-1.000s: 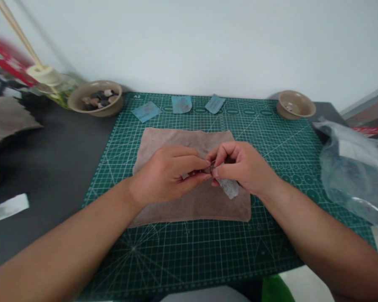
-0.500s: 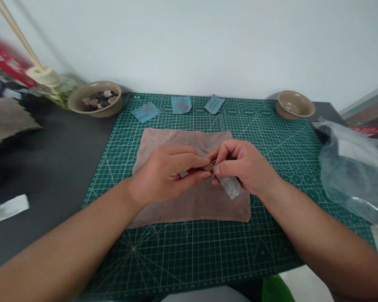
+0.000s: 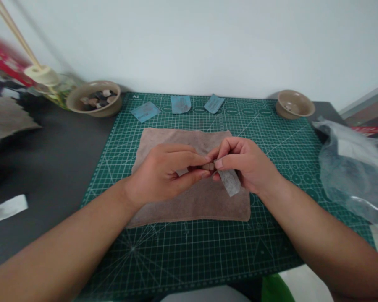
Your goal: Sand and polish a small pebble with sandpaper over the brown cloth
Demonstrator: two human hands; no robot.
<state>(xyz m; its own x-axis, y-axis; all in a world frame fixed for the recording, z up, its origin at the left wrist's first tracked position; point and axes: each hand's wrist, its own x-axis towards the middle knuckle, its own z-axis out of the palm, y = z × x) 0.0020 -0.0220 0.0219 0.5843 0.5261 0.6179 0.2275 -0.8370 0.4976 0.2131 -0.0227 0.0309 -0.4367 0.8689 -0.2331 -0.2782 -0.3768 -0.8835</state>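
My left hand (image 3: 166, 172) pinches a small brown stone (image 3: 209, 166) between thumb and fingertips, above a brownish cloth (image 3: 192, 205). Most of the stone is covered by the fingers. My right hand (image 3: 241, 163) is closed on a small grey piece of sandpaper (image 3: 230, 183), whose loose end hangs below the thumb. The right fingertips press the sandpaper's other end against the stone's right side. Both hands meet over the middle of the cloth, which lies on a green cutting mat (image 3: 182, 260).
Several stones fill a brown bowl (image 3: 78, 102) at the back left; another bowl (image 3: 295, 105) holds little at the right. Blue sandpaper pieces (image 3: 181, 104) lie along the mat's back. A clear plastic bag (image 3: 343, 176) sits right; a reed diffuser (image 3: 42, 75) stands left.
My right thumb and the sandpaper have shifted slightly up and to the right along the stone, showing more of it. My left hand stays nearly still.
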